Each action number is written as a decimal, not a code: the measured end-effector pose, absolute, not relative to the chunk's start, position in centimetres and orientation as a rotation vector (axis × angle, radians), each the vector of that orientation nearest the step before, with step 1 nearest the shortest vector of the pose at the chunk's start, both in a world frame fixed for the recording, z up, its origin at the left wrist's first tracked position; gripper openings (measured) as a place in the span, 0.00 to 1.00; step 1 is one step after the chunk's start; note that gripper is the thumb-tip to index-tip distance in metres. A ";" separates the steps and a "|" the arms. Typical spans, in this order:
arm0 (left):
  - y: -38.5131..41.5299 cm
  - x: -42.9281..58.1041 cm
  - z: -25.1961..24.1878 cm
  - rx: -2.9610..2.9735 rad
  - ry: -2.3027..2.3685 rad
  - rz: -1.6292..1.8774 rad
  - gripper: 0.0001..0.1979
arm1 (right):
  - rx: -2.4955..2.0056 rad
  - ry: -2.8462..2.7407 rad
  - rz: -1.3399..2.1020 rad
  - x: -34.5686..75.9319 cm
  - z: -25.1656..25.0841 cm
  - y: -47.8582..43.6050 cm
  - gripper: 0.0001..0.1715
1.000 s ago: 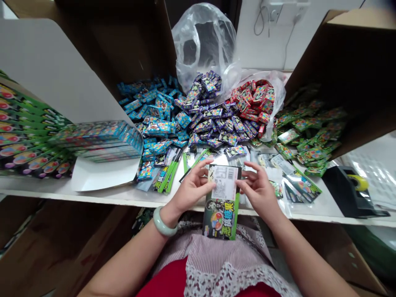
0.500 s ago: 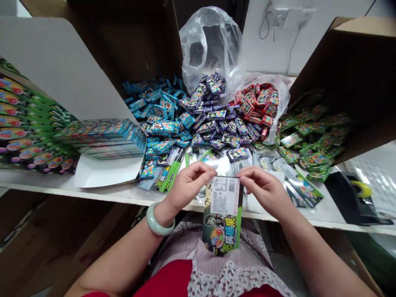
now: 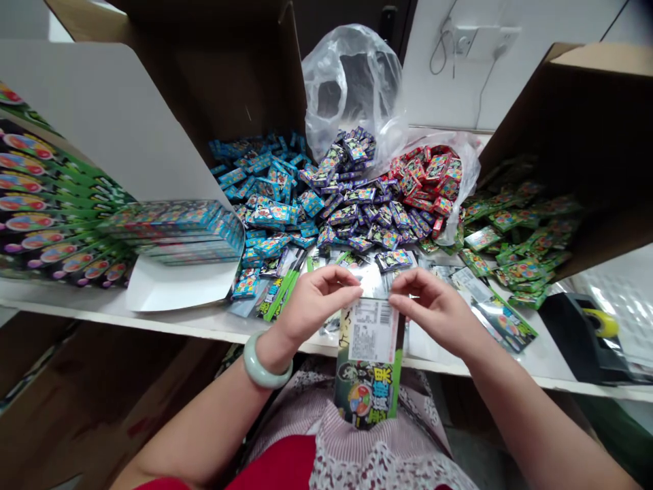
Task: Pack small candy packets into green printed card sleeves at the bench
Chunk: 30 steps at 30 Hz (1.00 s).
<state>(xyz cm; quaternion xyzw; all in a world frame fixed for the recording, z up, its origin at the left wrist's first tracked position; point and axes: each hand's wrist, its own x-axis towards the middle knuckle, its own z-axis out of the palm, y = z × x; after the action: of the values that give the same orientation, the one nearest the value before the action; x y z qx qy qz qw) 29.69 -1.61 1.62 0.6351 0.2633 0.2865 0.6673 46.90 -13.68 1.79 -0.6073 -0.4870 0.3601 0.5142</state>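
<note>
A printed candy pouch (image 3: 366,391), dark with green edges and a white barcode label, hangs over my lap in front of the table edge. My left hand (image 3: 320,303) is closed in a pinch at the pouch's top left corner, and a pale green bangle (image 3: 265,364) circles that wrist. At the top right corner, my right hand (image 3: 433,306) pinches the same pouch between thumb and fingers. A clear strip shows along the pouch's upper edge. Whether anything is inside the pouch cannot be seen. Just beyond my fingertips lies a small purple candy packet (image 3: 394,259).
Behind my hands are heaps of blue packets (image 3: 270,211), purple packets (image 3: 357,197), red packets (image 3: 433,173) and green packets (image 3: 530,224). Flat pouches (image 3: 503,320) lie on the table. A white-lined display box (image 3: 168,286) holds stacked packets; a tape dispenser (image 3: 586,337) stands right.
The view has shifted slightly, so the whole scene sits a little lower. My hands have drawn marginally closer together at the pouch's top edge; both still pinch it.
</note>
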 end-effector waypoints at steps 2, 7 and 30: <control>-1.5 30.1 1.9 1.440 0.598 0.654 0.05 | -1.463 -1.147 0.941 46.9 2.2 -13.2 0.08; -1.4 29.3 2.1 1.556 0.469 0.609 0.06 | -1.512 -1.322 0.884 46.9 3.2 -13.3 0.09; -2.8 27.5 1.2 1.849 0.281 0.695 0.07 | -1.379 -1.255 0.454 44.2 0.4 -16.5 0.05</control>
<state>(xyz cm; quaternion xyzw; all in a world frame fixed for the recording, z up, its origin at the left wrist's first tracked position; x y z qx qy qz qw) 27.48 -2.81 1.24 0.7787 0.1185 0.2928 0.5421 44.20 -16.48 0.35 -0.5885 -0.5354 0.1937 0.5740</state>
